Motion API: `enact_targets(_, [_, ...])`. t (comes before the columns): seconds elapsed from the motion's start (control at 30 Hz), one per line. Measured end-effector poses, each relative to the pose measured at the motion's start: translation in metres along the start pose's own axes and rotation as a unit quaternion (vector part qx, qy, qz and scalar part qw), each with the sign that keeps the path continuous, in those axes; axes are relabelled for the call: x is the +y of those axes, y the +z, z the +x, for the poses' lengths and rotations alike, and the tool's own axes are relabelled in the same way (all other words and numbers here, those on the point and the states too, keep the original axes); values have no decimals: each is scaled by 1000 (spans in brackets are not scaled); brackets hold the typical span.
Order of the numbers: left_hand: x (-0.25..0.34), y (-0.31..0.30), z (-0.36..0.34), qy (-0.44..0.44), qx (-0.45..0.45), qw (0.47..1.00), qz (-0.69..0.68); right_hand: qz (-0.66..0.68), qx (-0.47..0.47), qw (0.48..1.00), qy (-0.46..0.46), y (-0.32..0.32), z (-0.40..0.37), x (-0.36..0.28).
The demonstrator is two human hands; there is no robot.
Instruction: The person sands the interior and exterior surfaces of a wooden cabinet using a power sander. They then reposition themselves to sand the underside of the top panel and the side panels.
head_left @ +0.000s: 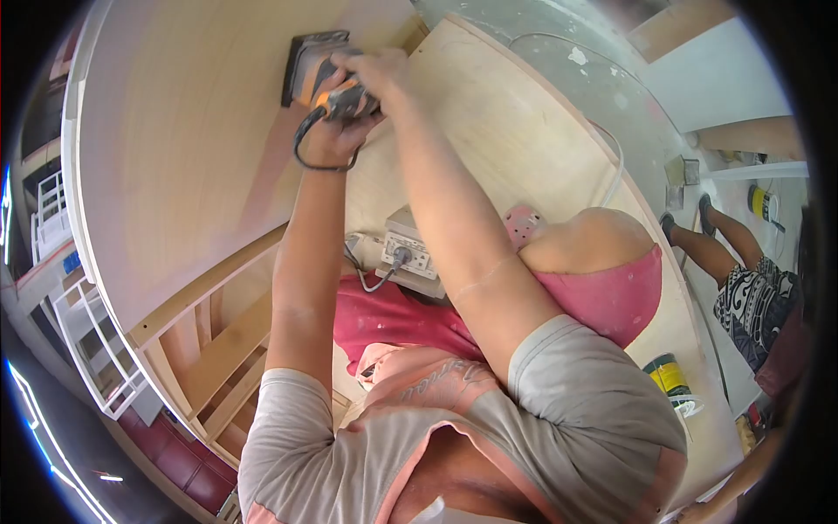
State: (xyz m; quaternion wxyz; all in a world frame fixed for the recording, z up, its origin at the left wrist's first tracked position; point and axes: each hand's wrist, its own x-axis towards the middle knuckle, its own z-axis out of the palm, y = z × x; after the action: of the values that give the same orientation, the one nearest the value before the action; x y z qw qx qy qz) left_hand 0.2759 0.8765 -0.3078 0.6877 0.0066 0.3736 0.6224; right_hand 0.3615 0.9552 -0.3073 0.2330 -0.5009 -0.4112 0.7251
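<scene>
The sander point(325, 77) is gray with an orange handle. Its flat square pad lies pressed on the big, pale wooden board point(175, 148). A black cord point(301, 148) loops down from its back end.

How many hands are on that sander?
2, none hidden: the left hand wraps the orange rear of the sander, and the right hand clasps its top just beside.

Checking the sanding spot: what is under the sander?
The sander lies flat on the wood panel, held by the left hand and the right hand. The patch beneath its pad is covered and cannot be seen.
</scene>
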Motion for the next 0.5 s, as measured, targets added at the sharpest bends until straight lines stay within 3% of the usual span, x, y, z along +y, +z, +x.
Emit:
enact_targets(0.1, [-1, 6, 25, -1, -19, 999, -36, 100, -14, 995, -19, -8, 8, -11])
enact_targets(0.17, [-5, 15, 24, 17, 23, 999, -38, 235, 12, 972, 3, -9, 3, -21])
enact_targets(0.23, [-3, 1, 20, 31, 64, 997, -40, 236, 12, 972, -5, 3, 6, -10])
enact_targets(0.3, [-1, -26, 9, -6, 23, 996, -90, 241, 21, 970, -11, 12, 2, 6])
enact_targets(0.37, [-6, -30, -20, 34, 59, 993, -95, 188, -6, 981, 51, 28, -12, 26])
enact_targets(0.47, [-9, -61, -67, 65, 114, 985, -113, 139, 48, 987, 60, 73, -32, 68])
enact_targets(0.5, [-8, -79, -80, 50, 88, 986, -130, 106, 59, 991, 58, 85, -40, 78])
